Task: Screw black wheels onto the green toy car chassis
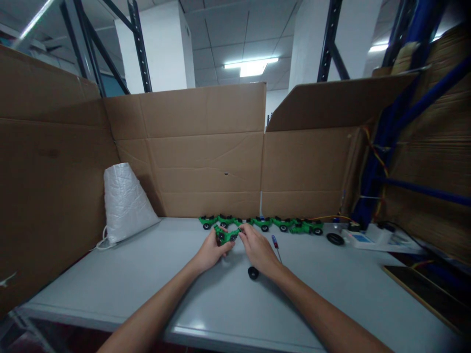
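A green toy car point(225, 236) with dark wheels is held above the table by my left hand point(211, 252), its fingers and thumb closed around the toy's left and lower side. My right hand point(257, 249) is pinched at the toy's right end; whatever lies between its fingertips is too small to make out. Below the right hand, a black wheel point(253, 273) rests on the table. A screwdriver point(275, 242) with a blue and red handle lies just beyond the right wrist, its shaft pointing toward me.
Several green toy cars point(260, 223) stand in a row along the cardboard wall point(206, 162). A black ring point(335, 239) lies right of them, near a white power strip point(382, 236). At the left stands a white padded bag point(127, 206). Blue rack posts point(375, 166) edge the right side.
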The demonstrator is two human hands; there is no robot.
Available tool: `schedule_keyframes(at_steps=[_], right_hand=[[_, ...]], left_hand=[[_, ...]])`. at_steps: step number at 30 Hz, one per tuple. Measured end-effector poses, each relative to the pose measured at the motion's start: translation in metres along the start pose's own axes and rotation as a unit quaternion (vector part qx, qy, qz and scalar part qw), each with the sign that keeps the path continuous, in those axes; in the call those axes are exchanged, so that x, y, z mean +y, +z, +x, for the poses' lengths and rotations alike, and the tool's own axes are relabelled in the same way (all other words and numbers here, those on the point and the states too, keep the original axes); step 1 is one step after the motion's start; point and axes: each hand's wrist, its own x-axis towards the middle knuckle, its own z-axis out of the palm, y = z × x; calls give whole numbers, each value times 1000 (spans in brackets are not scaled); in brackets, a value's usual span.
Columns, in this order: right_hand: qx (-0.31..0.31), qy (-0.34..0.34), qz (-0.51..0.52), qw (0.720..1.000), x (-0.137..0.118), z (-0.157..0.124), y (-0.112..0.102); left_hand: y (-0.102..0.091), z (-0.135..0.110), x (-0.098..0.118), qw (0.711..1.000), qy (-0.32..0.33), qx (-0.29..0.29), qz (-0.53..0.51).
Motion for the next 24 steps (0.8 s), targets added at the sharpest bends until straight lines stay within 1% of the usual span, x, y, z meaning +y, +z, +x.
schedule_keyframes(at_steps=[4,12,24], right_hand=[[3,-7,-2,1000,1,0,1],[1,-2,-2,1000,-1,-1,0],[-7,2,-23,1000,-5,0,-2]], left_hand=[[0,0,-2,1000,-3,3,-18],[0,2,-5,1000,1,1,-10],[1,-1,3,1000,7,8,1]])
